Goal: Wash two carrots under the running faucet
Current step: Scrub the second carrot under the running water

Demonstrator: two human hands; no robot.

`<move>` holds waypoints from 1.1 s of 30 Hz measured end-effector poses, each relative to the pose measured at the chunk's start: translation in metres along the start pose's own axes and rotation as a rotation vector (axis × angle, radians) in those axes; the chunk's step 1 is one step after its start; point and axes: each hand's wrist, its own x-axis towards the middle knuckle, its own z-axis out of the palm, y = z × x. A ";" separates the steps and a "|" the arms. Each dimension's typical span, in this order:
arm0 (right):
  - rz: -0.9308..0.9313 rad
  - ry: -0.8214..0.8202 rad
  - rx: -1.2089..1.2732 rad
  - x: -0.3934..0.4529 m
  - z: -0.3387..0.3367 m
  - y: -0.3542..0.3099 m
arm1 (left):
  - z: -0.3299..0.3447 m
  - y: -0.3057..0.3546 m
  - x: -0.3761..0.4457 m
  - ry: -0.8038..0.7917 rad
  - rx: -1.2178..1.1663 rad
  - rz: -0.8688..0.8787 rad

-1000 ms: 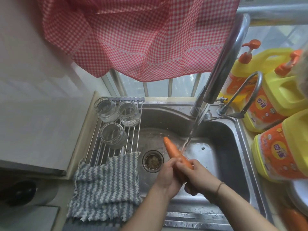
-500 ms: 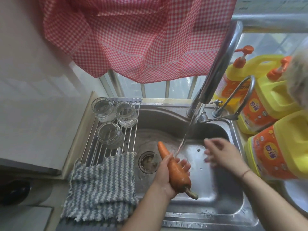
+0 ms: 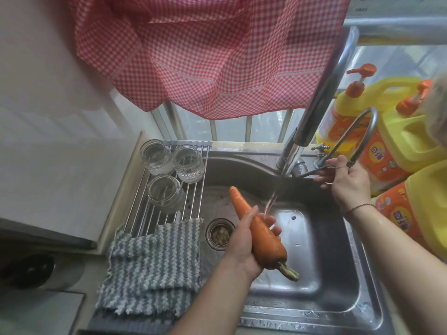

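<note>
My left hand (image 3: pixel 244 240) grips the wet carrot (image 3: pixel 260 234) mid-body under the stream (stiff, likely slippery, best held at its thick end); my right hand (image 3: pixel 344 180) grasps the faucet handle (image 3: pixel 321 168).

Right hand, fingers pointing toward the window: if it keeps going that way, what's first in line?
The right hand already touches the looped faucet handle; that handle comes first, probably. Depth unclear.

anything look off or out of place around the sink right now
Nothing stands out. The left hand holds the carrot under the stream, the right hand is at the faucet lever, and three glasses stand upright on the rack.
</note>
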 end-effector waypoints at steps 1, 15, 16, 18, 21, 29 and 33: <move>0.003 -0.005 -0.003 0.001 -0.001 -0.001 | 0.000 0.000 0.000 0.000 0.004 0.004; 0.062 -0.036 -0.043 -0.003 -0.002 -0.016 | 0.002 0.002 0.005 -0.017 0.006 0.025; 0.102 -0.037 -0.052 -0.012 -0.002 -0.019 | 0.003 0.001 0.005 -0.018 0.003 0.030; 0.143 -0.045 -0.154 -0.042 -0.005 -0.023 | 0.006 0.000 0.005 -0.025 -0.012 0.040; 0.106 -0.335 -0.347 -0.106 -0.004 -0.026 | 0.011 -0.001 0.005 -0.059 -0.042 0.071; 0.003 -0.727 -0.627 -0.141 0.014 -0.036 | 0.025 -0.007 0.016 -0.052 -0.009 0.107; 0.142 -0.681 -0.435 -0.145 0.015 -0.033 | 0.024 0.005 0.029 -0.034 0.013 0.082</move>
